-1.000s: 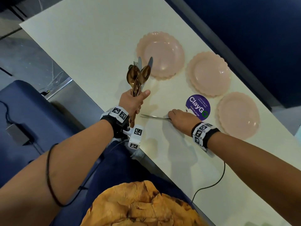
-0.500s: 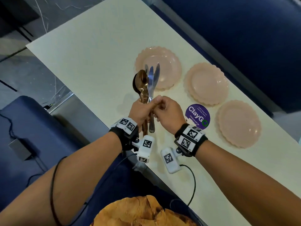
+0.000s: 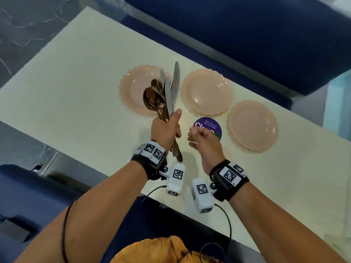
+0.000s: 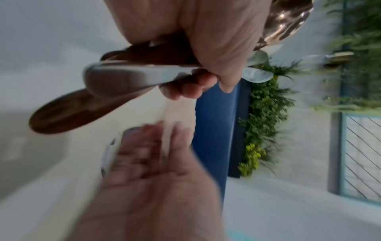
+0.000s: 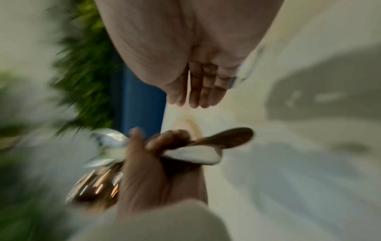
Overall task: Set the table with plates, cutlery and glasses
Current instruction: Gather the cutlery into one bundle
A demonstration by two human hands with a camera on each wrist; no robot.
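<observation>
Upright in my left hand [image 3: 165,130], the cutlery [image 3: 167,92] is clamped by curled fingers above the table [image 3: 76,92], over the leftmost of three plates [image 3: 133,88]. Just beside, my right hand [image 3: 204,138] hovers, fingers curled, holding nothing I can see.

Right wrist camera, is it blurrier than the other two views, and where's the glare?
Right wrist view: heavy motion smear, cutlery bundle streaked. Left wrist view: handles sharp, right hand smeared. Head view: sharpest, small highlights on the middle plate.
</observation>
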